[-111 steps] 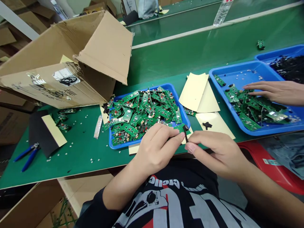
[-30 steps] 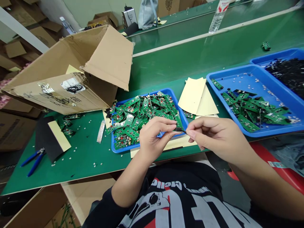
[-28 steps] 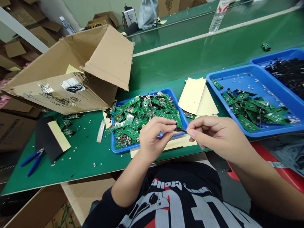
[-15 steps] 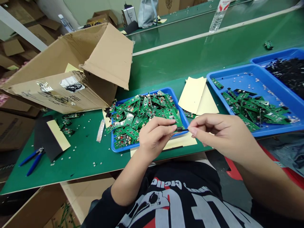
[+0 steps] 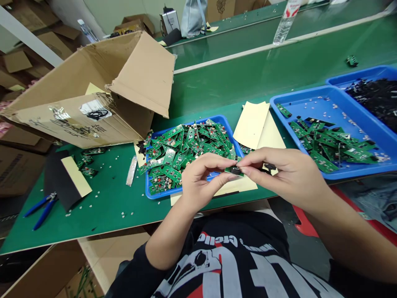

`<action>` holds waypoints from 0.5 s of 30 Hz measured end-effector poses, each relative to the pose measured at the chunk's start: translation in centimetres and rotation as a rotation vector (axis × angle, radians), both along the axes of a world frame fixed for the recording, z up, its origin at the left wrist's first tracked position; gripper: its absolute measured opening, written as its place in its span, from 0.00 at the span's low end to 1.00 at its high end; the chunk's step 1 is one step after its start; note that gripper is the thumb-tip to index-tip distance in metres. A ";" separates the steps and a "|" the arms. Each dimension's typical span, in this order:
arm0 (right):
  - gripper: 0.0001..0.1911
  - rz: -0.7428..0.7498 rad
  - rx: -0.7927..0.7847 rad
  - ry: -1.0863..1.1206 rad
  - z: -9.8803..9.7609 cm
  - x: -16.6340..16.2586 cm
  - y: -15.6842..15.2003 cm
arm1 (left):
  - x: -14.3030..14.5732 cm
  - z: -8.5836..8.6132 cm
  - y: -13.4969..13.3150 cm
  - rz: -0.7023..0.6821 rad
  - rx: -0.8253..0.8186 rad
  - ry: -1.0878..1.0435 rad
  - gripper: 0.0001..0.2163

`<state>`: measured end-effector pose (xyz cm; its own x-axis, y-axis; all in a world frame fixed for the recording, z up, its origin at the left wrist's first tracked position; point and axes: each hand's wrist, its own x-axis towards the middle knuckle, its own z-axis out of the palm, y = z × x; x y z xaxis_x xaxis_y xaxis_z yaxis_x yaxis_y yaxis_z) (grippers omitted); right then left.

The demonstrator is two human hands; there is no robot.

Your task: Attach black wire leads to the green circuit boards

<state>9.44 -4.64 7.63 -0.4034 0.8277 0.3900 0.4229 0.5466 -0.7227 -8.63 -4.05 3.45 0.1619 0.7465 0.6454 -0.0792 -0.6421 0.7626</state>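
Note:
My left hand point(image 5: 204, 182) and my right hand point(image 5: 288, 178) meet over the table's near edge, both pinched on one small green circuit board point(image 5: 235, 169) with a black part on it. Just behind them a small blue tray point(image 5: 151, 193) is heaped with green circuit boards point(image 5: 186, 147). Yellow backing sheets point(image 5: 252, 124) lie to the right of that tray, and one sticks out beneath my hands.
A large open cardboard box point(image 5: 93, 91) lies on its side at the back left. At the right a big blue tray point(image 5: 313, 97) holds more boards, and another holds black parts point(image 5: 376, 97). Blue pliers point(image 5: 40, 205) and a black-and-yellow sheet point(image 5: 66, 180) lie left. A water bottle point(image 5: 283, 20) stands far back.
My right hand has closed in on my left, so both now pinch the same small board. A co-worker's hand that reached into the right tray 3.7 s ago is gone.

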 end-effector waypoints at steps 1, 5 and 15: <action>0.07 -0.014 0.011 -0.002 0.0 -0.1 0.0 | 0.2 -0.1 -0.1 -0.027 -0.054 -0.047 0.08; 0.07 -0.075 0.048 -0.020 -0.4 -0.5 0.1 | 0.8 -0.5 -0.4 -0.095 -0.228 -0.143 0.08; 0.11 -0.122 0.144 -0.138 -2.6 -0.2 0.4 | 1.5 -1.9 -0.5 0.029 -0.308 -0.037 0.18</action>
<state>9.27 -4.21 4.99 -0.3616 0.8132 0.4559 0.5815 0.5790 -0.5715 -7.08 -4.50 1.52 0.1180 0.9120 0.3928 -0.0951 -0.3834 0.9187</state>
